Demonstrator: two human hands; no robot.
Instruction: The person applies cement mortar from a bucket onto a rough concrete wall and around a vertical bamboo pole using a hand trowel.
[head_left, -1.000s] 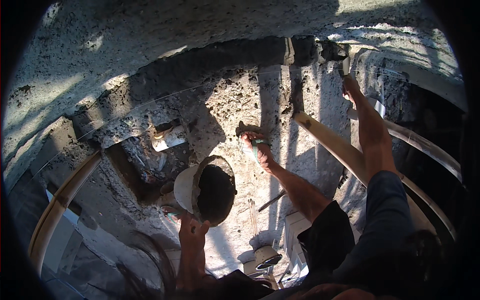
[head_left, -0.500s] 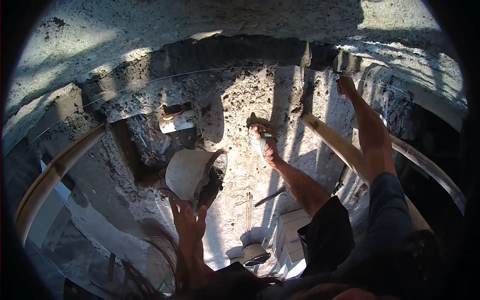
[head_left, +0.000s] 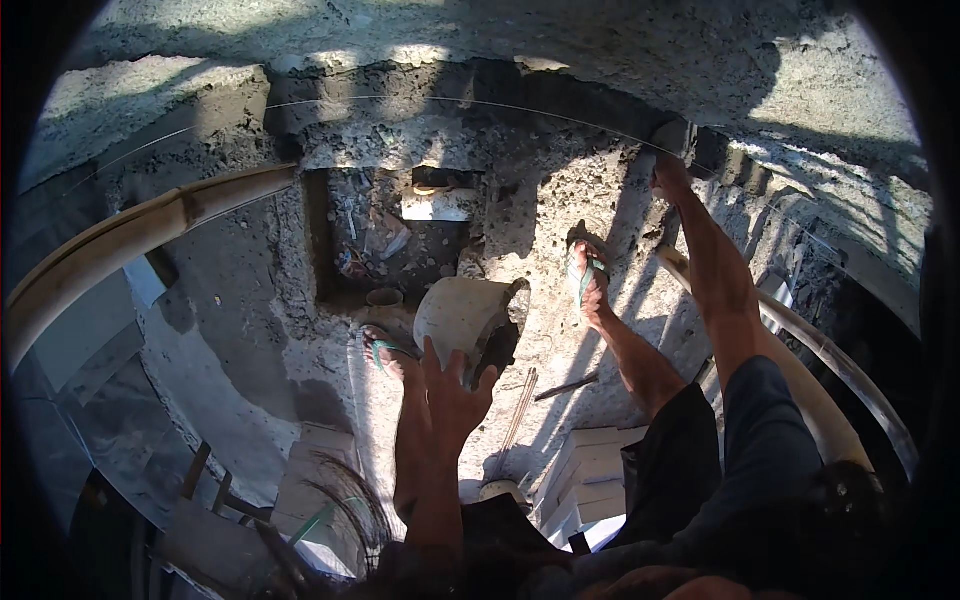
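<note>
My right hand (head_left: 670, 178), at the end of my outstretched arm, is closed on what looks like a trowel (head_left: 674, 138). Its blade is up against the dark strip of wet mortar (head_left: 400, 88) at the foot of the rough wall; shadow hides much of the tool. Nearer to me, my left hand (head_left: 452, 398) is open with fingers spread, over the near side of a pale bucket (head_left: 450, 312). Whether the fingertips touch it I cannot tell. The bucket's ragged mouth faces right, and dark grey stuff shows inside.
A thin string (head_left: 350, 98) runs across along the wall. Left of the bucket is a square pit (head_left: 400, 255) with rubbish and a white block. Bamboo poles (head_left: 150, 235) slant at both sides. Stacked pale blocks (head_left: 590, 465), thin rods (head_left: 520, 408) and my sandalled feet (head_left: 590, 275) are below.
The view has swung left, so the pit and bucket appear farther right. My left hand has moved up over the bucket's near side. My right hand keeps its grip by the wall.
</note>
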